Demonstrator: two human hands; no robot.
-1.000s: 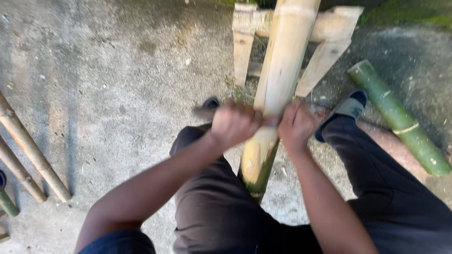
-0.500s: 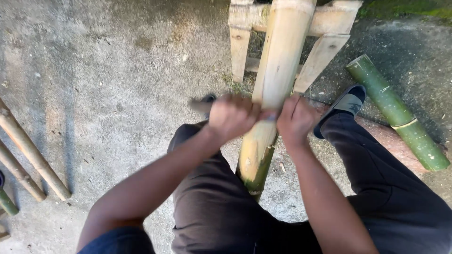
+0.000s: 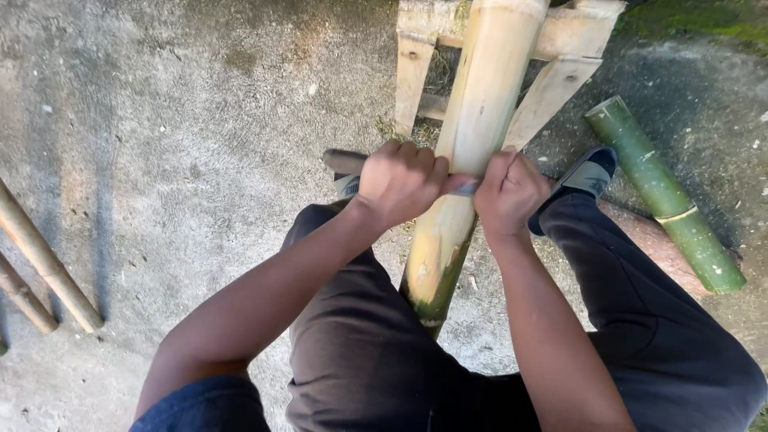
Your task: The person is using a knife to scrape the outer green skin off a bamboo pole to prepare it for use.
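Head view: a pale bamboo pole (image 3: 480, 152) leans on a wooden stand (image 3: 560, 48), its lower end between the person's legs. Left hand (image 3: 398, 182) and right hand (image 3: 510, 192) flank the pole, fingers closed tight around a two-handled blade (image 3: 460, 186) laid across it. The blade could skip toward the thighs below the pole if it snags.

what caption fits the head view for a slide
Both hands, left and right, draw a blade across a bamboo pole.
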